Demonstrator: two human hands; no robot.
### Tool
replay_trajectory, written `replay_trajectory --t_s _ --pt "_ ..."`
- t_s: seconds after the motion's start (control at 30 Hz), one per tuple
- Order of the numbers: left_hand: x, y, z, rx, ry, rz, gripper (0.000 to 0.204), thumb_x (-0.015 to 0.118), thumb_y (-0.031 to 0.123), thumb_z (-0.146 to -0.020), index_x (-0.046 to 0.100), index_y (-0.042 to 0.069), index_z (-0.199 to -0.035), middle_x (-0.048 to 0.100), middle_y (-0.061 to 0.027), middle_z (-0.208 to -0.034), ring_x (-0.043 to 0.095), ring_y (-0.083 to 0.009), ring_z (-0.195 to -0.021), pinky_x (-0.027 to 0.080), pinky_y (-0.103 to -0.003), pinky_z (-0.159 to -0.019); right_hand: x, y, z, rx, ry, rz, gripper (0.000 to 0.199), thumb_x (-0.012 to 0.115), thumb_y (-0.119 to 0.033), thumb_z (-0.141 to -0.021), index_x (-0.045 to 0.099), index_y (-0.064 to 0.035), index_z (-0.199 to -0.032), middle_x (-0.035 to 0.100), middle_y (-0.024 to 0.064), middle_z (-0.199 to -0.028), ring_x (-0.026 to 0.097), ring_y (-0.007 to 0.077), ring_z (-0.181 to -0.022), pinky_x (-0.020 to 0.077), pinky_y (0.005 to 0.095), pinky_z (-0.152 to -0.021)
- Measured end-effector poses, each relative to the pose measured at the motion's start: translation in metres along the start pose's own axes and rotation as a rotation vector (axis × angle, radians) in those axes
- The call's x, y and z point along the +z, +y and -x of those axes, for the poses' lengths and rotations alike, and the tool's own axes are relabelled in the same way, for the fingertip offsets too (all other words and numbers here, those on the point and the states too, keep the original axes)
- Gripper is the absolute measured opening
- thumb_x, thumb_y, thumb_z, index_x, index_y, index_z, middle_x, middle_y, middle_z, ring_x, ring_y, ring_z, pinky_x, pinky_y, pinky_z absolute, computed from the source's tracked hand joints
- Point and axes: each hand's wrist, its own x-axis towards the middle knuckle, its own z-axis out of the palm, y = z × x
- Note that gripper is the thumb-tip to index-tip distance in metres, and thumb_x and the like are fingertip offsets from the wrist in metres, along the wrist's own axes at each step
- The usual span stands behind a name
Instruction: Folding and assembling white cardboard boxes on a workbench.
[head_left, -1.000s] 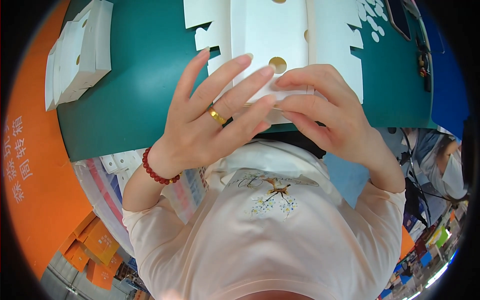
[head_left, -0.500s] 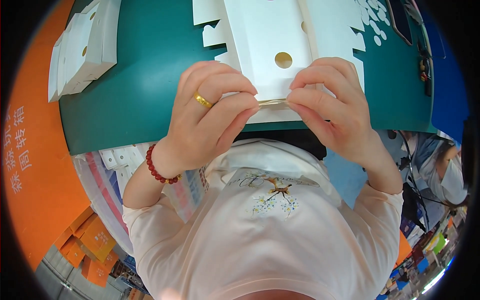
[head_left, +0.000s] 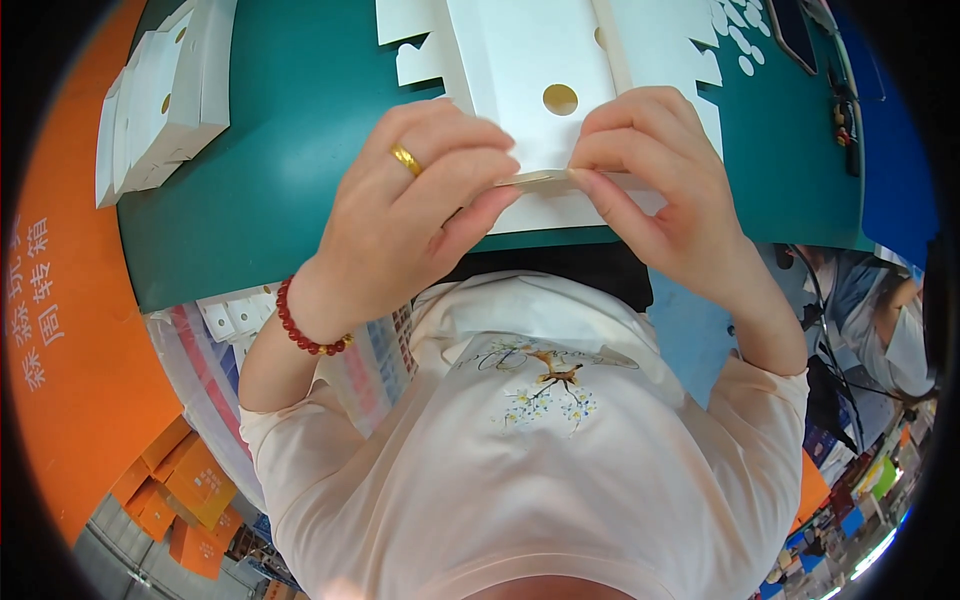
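A white cardboard box blank (head_left: 520,60) lies partly unfolded on the green table before me, with notched flaps on both sides and a round hole in its middle panel. Its near end carries a narrow folded strip (head_left: 545,179) that stands up from the sheet. My left hand (head_left: 395,195), with a gold ring and a red bead bracelet, has thumb and fingers closed on the strip's left part. Closed in a pinch, my right hand (head_left: 672,185) grips the strip farther right. The fingers hide parts of the blank's near edge.
Folded white boxes (head_left: 195,95) stand together at the far left of the green table (head_left: 290,150). Small white discs (head_left: 745,40) lie scattered at the far right, beside a dark phone (head_left: 793,38). A large orange panel (head_left: 70,250) borders the left side. Another person's arm (head_left: 890,320) shows at right.
Both hands have moved slightly away from my body along with the pinched strip. The strip now looks flatter and wider between the fingers. The left thumb has shifted to its near side.
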Motion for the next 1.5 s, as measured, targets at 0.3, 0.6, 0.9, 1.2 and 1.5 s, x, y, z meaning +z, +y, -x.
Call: replay_trajectory --t_s 0.3,0.6,0.9,1.2,1.5 --pt "0.004 -0.002 0.003 -0.080 -0.072 0.125 0.024 0.075 -0.005 -0.079 0.061 0.004 -0.097 0.065 -0.0073 -0.113 0.066 -0.0219 -0.082 0.056 -0.031 -0.070 0.009 -0.007 -0.007 0.008 0.001 0.074 0.023 0.082 -0.003 -0.070 0.067 -0.0094 -0.086 0.063 0.0036 -0.103 0.057 0.0258 -0.102 0.0442 0.0369 -0.089" --pt "0.003 0.012 0.000 -0.278 -0.058 0.237 0.019 0.076 -0.005 -0.080 0.064 0.004 -0.091 0.072 -0.0102 -0.108 0.068 -0.0224 -0.092 0.056 -0.029 -0.073 0.007 -0.007 -0.006 0.014 -0.016 0.048 0.023 0.082 -0.002 -0.071 0.067 -0.0086 -0.086 0.064 0.0024 -0.103 0.057 0.0252 -0.104 0.0440 0.0367 -0.089" --pt "0.015 0.007 0.008 0.283 0.151 -0.453 0.021 0.080 0.009 -0.085 0.072 0.000 -0.102 0.076 -0.0106 -0.107 0.071 -0.0214 -0.079 0.059 -0.028 -0.067 0.008 0.001 -0.002 -0.116 0.035 0.010 0.028 0.080 0.000 -0.072 0.072 -0.0059 -0.098 0.066 0.0076 -0.105 0.061 0.0296 -0.101 0.0503 0.0378 -0.086" --pt "0.011 0.010 0.003 0.279 0.110 -0.429 0.020 0.079 0.006 -0.084 0.072 0.002 -0.102 0.076 -0.0111 -0.103 0.073 -0.0230 -0.082 0.059 -0.028 -0.068 0.004 0.002 0.003 -0.100 0.032 -0.004 0.025 0.073 0.006 -0.078 0.071 -0.0019 -0.102 0.067 0.0100 -0.104 0.062 0.0292 -0.101 0.0520 0.0351 -0.084" --pt "0.009 0.010 0.000 -0.008 0.102 -0.003 0.016 0.079 0.001 -0.080 0.070 0.008 -0.092 0.067 -0.0032 -0.094 0.063 -0.0198 -0.073 0.050 -0.028 -0.057 0.002 -0.007 0.001 0.004 0.004 -0.045 0.023 0.072 0.006 -0.080 0.072 -0.0036 -0.101 0.065 0.0069 -0.102 0.060 0.0241 -0.098 0.0504 0.0313 -0.078"
